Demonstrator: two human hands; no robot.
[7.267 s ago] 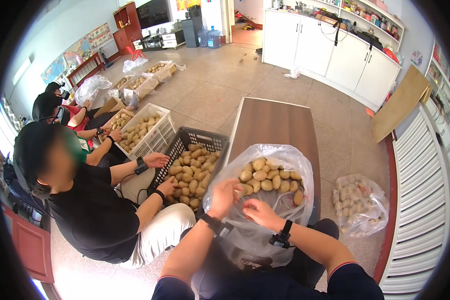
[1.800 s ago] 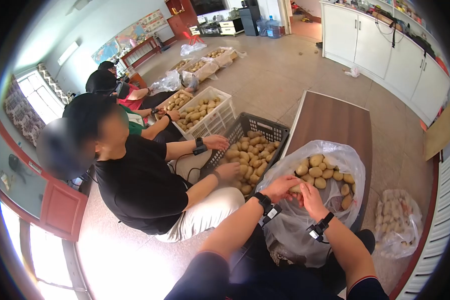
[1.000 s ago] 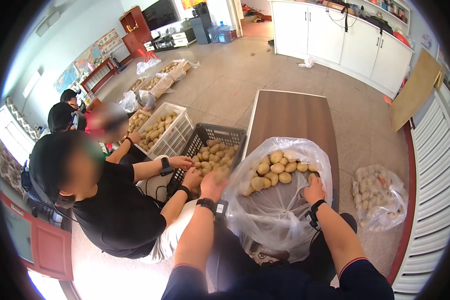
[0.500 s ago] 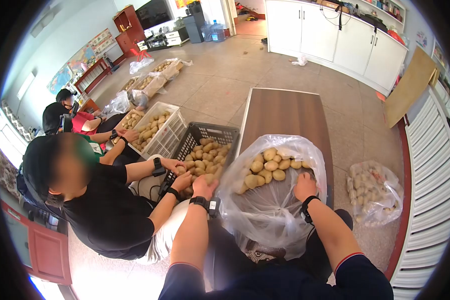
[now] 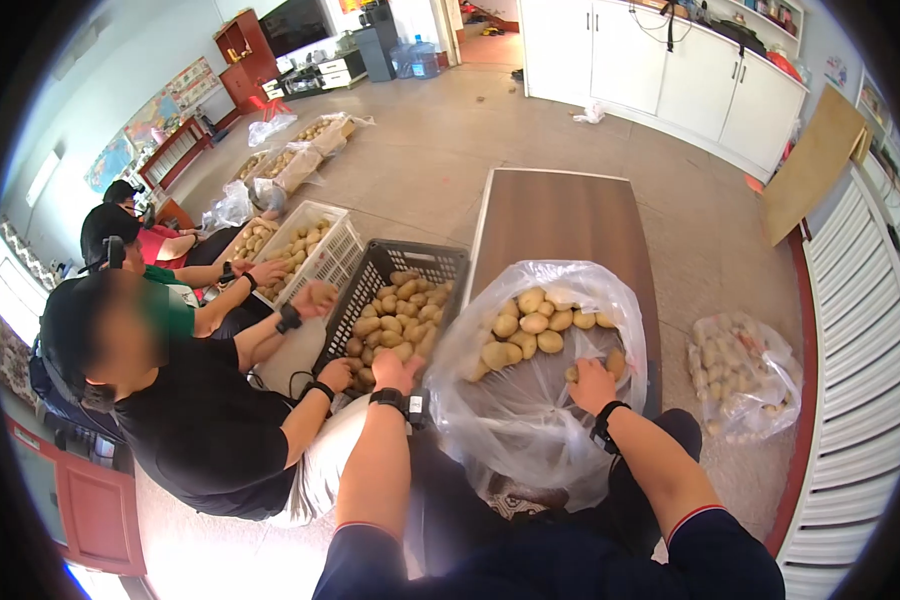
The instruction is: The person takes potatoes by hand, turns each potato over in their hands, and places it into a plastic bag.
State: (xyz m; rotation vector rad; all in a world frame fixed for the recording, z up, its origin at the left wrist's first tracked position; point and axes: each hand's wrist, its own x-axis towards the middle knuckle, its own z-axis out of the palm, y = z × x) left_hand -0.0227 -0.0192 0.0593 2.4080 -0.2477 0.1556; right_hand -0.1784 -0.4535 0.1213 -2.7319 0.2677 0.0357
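Note:
A clear plastic bag (image 5: 490,425) stands wide open in front of me, with several potatoes (image 5: 533,323) gathered along its far side. My right hand (image 5: 594,385) is inside the bag, its fingers closed around a potato that shows partly at the fingertips. Just beyond this hand lies another potato (image 5: 616,362). At the near right corner of the dark plastic crate (image 5: 342,318), my left hand (image 5: 397,372) has its fingers curled on a potato (image 5: 403,351); the fingertips are partly hidden. Loose potatoes (image 5: 395,305) fill much of that crate.
A brown board-topped low table (image 5: 560,215) lies behind the bag. To the right, a tied-looking bag of potatoes (image 5: 740,375) rests on the floor by a white radiator (image 5: 855,400). Co-workers sit at my left, one in a black shirt (image 5: 215,410), beside a white crate (image 5: 340,250).
My right hand has shifted left in the bag, uncovering a potato behind it. My left hand has moved slightly left. The nearest co-worker's hands have drawn back from the dark crate's potatoes.

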